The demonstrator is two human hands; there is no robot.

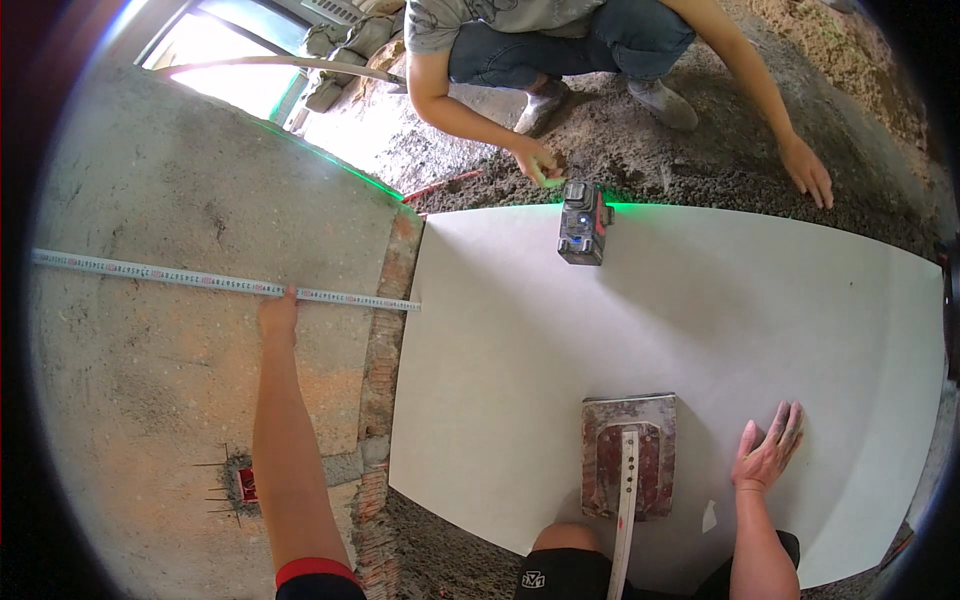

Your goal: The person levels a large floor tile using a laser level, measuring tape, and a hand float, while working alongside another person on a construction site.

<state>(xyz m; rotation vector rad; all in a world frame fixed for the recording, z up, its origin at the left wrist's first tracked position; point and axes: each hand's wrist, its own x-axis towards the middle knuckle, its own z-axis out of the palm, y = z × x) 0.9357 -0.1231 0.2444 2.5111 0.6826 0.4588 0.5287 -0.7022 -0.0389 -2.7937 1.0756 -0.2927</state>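
Observation:
My left hand grips a pale tape measure blade, stretched across the rough concrete wall to the edge of a large off-white tile. My right hand lies on the tile with its fingers spread. Left of that hand, a square, stained flat tool with a long perforated handle rests on the tile near my knee. A black-and-red laser level stands at the tile's far edge, casting green light.
A co-worker crouches beyond the tile, hands low by dark wet mortar. Sandbags and a long pole are at the upper left. A red socket box sits in the wall. Sand lies upper right.

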